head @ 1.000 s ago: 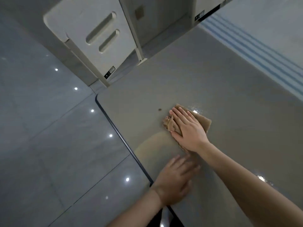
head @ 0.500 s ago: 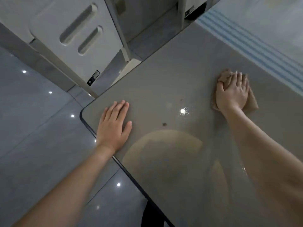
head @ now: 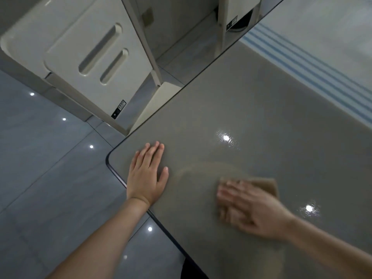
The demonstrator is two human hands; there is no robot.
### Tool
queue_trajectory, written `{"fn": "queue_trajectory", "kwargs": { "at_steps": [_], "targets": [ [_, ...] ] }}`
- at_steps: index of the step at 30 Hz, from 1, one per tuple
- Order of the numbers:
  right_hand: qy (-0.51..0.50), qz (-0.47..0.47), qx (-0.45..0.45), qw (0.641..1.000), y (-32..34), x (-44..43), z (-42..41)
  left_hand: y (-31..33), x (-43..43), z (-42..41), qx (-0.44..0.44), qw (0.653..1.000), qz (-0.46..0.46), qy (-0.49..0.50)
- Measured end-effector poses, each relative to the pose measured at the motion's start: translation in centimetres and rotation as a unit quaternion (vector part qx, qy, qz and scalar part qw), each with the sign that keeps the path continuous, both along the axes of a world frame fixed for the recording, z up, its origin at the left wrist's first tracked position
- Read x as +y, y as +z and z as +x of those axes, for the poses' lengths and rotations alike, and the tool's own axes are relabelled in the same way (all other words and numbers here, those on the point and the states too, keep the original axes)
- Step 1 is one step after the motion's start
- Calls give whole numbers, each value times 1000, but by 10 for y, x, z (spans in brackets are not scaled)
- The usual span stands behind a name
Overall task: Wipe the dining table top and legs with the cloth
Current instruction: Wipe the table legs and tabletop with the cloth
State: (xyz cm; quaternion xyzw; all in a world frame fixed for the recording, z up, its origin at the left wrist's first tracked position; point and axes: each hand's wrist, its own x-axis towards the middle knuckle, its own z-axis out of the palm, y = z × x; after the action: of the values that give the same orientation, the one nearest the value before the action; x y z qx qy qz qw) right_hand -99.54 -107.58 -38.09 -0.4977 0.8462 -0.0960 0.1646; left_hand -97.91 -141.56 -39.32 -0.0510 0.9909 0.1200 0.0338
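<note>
While the left hand [head: 148, 176] lies flat, fingers straight, by the rounded corner of the glossy grey table [head: 251, 109], the blurred right hand [head: 251, 208] presses a tan cloth [head: 266, 185] flat against the smooth top.

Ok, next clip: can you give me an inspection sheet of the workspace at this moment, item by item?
Surface: glossy grey table top, ceiling lights mirrored in it.
Job's things: brown cloth lying on the table top, mostly under the right hand; table legs out of view.
Clutter: nothing seen.
Grippers: left hand flat on the table top near its rounded corner, holding nothing; right hand pressing on the cloth with fingers extended, motion-blurred.
Cables: nothing seen.
Surroundings: white chair beyond the corner; grey tiled floor to the left; blue stripes at the far right, what they belong to unclear.
</note>
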Motion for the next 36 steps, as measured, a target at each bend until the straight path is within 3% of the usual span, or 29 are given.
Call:
{"fn": "queue_trajectory", "kwargs": {
  "at_steps": [3, 5, 7, 9, 10, 12, 14, 16, 18, 20, 22, 24, 25, 28, 30, 31, 32, 36],
  "targets": [
    [-236, -16, 56, 970, -2, 28, -112, 0, -1, -1, 8, 1000, -1, -3],
    [-413, -1, 99, 906, -2, 32, -191, -1, 0, -1, 9, 1000, 2, -1],
    [-553, 14, 85, 829, -3, 13, -253, 0, 0, 0, 9, 1000, 4, 3],
    [-602, 17, 61, 796, -4, -34, -279, -1, 0, -1, 6, 1000, 5, 7],
    [-585, 9, 56, 809, -3, -61, -274, -1, 0, -1, 3, 1000, 5, 5],
    [-479, -17, 71, 875, -9, -103, -231, -2, -2, -1, 0, 1000, 8, -1],
    [-310, -5, 83, 947, -15, -114, -143, 0, -1, -2, -1, 1000, 12, 2],
    [-100, 19, 63, 993, -8, -89, -42, 2, 1, -2, -3, 1000, 15, 7],
    [154, 41, 42, 986, 2, -40, 4, 2, 1, -3, -4, 1000, 16, 13],
    [276, 28, 36, 960, 3, 4, -21, 1, 0, -2, -6, 1000, 22, 14],
    [181, 0, 22, 983, -1, 29, -85, 1, 0, -2, 0, 999, 29, 17],
    [-37, -33, 33, 998, -4, 35, -166, 1, 0, -3, -2, 1000, 27, 13],
    [-160, -35, 49, 985, -5, 34, -208, 1, 0, -3, -4, 1000, 26, 11],
    [-470, -26, 83, 878, -1, 4, -313, 1, 0, -3, -9, 1000, 21, 12],
    [-587, -8, 49, 808, 2, -45, -345, 1, -2, -2, -14, 1000, 25, 12],
    [-594, -4, 43, 803, 1, -75, -348, 1, -2, -1, -18, 999, 29, 11],
    [-565, -7, 51, 823, -1, -107, -342, 1, -2, -2, -20, 999, 31, 11],
    [-281, -48, 76, 955, -9, -198, -244, 2, -2, -2, -29, 999, 26, 9]
  ]
}}
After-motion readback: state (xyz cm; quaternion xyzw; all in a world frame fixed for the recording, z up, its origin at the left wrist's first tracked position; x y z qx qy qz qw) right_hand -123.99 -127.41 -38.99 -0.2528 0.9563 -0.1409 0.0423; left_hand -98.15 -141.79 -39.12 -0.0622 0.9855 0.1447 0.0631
